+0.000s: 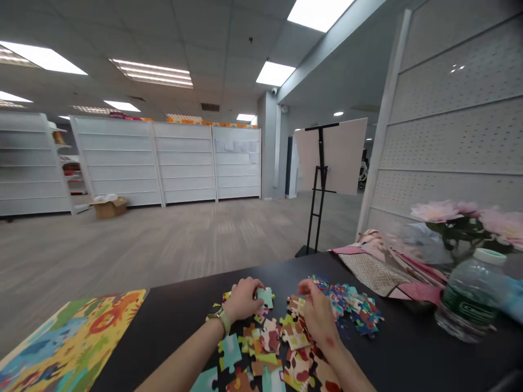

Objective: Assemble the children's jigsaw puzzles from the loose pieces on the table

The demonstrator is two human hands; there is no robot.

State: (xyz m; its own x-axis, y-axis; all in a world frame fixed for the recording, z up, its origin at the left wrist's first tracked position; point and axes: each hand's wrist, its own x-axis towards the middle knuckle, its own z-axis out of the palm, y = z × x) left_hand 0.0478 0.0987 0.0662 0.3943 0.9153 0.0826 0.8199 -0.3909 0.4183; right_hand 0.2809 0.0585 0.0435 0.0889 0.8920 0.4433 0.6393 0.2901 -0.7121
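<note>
Colourful printed board (69, 340) on black desk (388, 348); left hand (243, 299), fingers curled, touching teal jigsaw piece (265, 297); spread pieces (261, 343) below both hands, none clearly joined; right hand (318, 316), half closed above them, grip unclear; smaller heap of loose pieces (351, 307) just beyond it, unsorted; water bottle (469, 294) far right.

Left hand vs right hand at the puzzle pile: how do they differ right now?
The left hand wears a wristwatch on its wrist; the right hand shows none. The left hand lies back-up, while the right hand stands turned on its side. The left hand's fingertips reach a teal jigsaw piece; the right hand's curled fingers sit nearer the middle of the pile. Both are bare, over the same jigsaw pieces.
</note>
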